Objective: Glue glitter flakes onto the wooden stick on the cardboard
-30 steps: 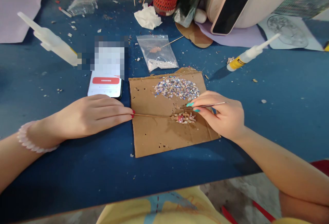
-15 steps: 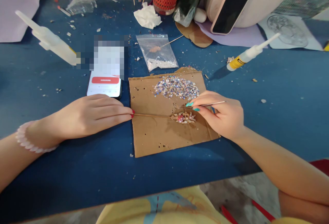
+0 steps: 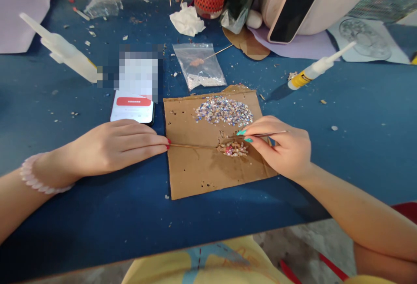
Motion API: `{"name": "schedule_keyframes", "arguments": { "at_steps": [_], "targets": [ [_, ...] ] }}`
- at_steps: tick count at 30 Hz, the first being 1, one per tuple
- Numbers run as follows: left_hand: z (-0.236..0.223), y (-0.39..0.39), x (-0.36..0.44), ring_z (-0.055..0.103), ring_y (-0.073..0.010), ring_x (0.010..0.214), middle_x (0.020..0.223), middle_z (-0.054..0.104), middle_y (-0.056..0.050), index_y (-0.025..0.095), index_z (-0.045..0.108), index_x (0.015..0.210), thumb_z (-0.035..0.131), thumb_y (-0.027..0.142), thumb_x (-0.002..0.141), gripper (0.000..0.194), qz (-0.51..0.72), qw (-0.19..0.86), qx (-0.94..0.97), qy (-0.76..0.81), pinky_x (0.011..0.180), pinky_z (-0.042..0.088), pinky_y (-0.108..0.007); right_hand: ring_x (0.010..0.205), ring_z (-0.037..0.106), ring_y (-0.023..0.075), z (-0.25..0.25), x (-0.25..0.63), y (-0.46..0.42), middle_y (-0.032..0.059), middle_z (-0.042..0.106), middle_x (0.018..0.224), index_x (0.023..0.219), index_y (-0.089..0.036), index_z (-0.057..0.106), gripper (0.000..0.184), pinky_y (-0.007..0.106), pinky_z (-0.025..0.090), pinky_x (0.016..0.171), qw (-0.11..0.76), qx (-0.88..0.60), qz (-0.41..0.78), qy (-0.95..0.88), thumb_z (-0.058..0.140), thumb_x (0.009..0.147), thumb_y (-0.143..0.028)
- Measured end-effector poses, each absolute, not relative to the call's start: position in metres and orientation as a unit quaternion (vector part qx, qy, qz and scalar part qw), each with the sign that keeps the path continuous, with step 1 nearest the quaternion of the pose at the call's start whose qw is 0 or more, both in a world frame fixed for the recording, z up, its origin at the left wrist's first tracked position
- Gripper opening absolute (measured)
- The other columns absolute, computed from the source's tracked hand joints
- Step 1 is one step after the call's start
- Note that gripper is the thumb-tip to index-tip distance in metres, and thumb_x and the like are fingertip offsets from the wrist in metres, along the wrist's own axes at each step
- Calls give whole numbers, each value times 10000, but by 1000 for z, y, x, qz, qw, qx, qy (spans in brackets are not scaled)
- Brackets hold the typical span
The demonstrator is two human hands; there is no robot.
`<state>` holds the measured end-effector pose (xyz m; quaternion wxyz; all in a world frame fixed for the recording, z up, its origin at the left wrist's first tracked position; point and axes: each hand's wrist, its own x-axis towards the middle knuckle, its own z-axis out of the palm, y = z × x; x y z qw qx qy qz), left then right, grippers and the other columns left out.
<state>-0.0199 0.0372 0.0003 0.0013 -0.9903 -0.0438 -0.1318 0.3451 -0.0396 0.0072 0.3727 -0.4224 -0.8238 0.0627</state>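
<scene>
Left hand (image 3: 120,145) lies flat, pinning a thin stick (image 3: 192,146) on the cardboard (image 3: 195,171). Right hand (image 3: 283,145) pinches tweezers (image 3: 260,135) over the small glued sequin cluster (image 3: 233,148). Cluster looks partly built; the loose sequin pile (image 3: 224,111) behind it remains large.

A brown cardboard sheet (image 3: 208,166) lies on the dark blue table (image 3: 358,114). At its twelve o'clock edge, silvery iridescent sequins (image 3: 224,111). Fingernails: red on the left hand (image 3: 117,145), teal on the right hand (image 3: 283,147).
</scene>
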Motion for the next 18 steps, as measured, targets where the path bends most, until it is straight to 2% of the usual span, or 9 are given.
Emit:
{"name": "schedule_keyframes", "arguments": {
  "at_steps": [3, 9, 14, 18],
  "targets": [
    [1, 37, -19, 636, -195, 1143, 1304, 661, -52, 194, 468, 1436, 345, 105, 1032, 432, -130, -1, -991, -42, 955, 543, -371, 735, 734, 160, 8, 345, -40, 4, 767, 778, 888, -244, 678, 124, 301, 594, 704, 370, -424, 64, -824, 633, 901, -130],
    [0, 37, -18, 641, -192, 1125, 1284, 672, -46, 191, 433, 1459, 328, 101, 1038, 443, -133, 8, -990, -39, 942, 543, -366, 745, 737, 155, 8, 345, -41, 0, 768, 779, 880, -244, 676, 145, 293, 597, 705, 370, -425, 71, -823, 625, 901, -110],
    [-1, 37, -20, 634, -195, 1132, 1289, 667, -57, 168, 502, 1399, 347, 96, 1033, 404, -136, 6, -990, -39, 947, 532, -364, 743, 733, 153, 7, 345, -40, 8, 765, 774, 882, -229, 674, 145, 284, 591, 707, 378, -420, 74, -822, 631, 890, -91],
    [0, 37, -19, 632, -205, 1126, 1286, 665, -66, 151, 428, 1458, 328, 103, 1039, 433, -136, 8, -990, -32, 930, 537, -378, 745, 726, 161, 8, 347, -41, 23, 760, 783, 889, -215, 676, 141, 285, 582, 702, 386, -410, 69, -823, 637, 874, -80]
  ]
}}
